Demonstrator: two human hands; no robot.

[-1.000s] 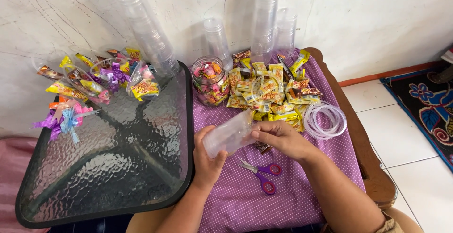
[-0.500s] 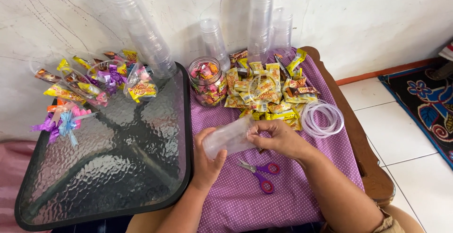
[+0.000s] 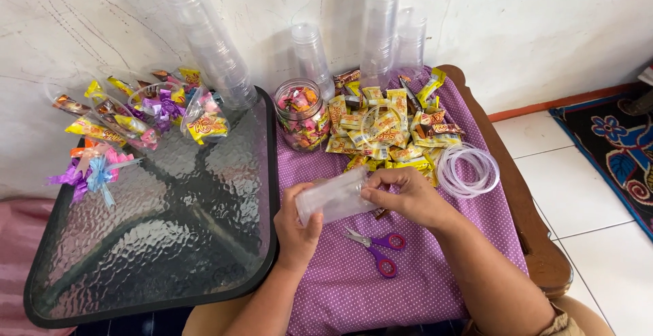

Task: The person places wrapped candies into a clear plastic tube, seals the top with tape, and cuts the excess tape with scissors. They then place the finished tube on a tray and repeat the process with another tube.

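Observation:
A clear plastic cup (image 3: 333,198) lies on its side between both hands, above the purple dotted cloth (image 3: 340,288). My left hand (image 3: 297,230) grips its base end from below. My right hand (image 3: 407,196) pinches its rim end with fingers at the opening. Small purple-handled scissors (image 3: 377,247) lie on the cloth just under the hands. A pile of yellow snack packets (image 3: 384,128) sits behind the cup, with a candy-filled glass jar (image 3: 300,113) to its left.
A dark glass-topped table (image 3: 156,227) stands at left, carrying filled wrapped cups (image 3: 160,108) and ribbon bows (image 3: 95,166). Stacks of clear cups (image 3: 381,23) lean on the wall. Clear plastic rings (image 3: 468,169) lie at right, near the wooden edge (image 3: 537,241).
The cup has shifted slightly between the hands; my right fingers have moved closer onto its rim. Everything else stays put.

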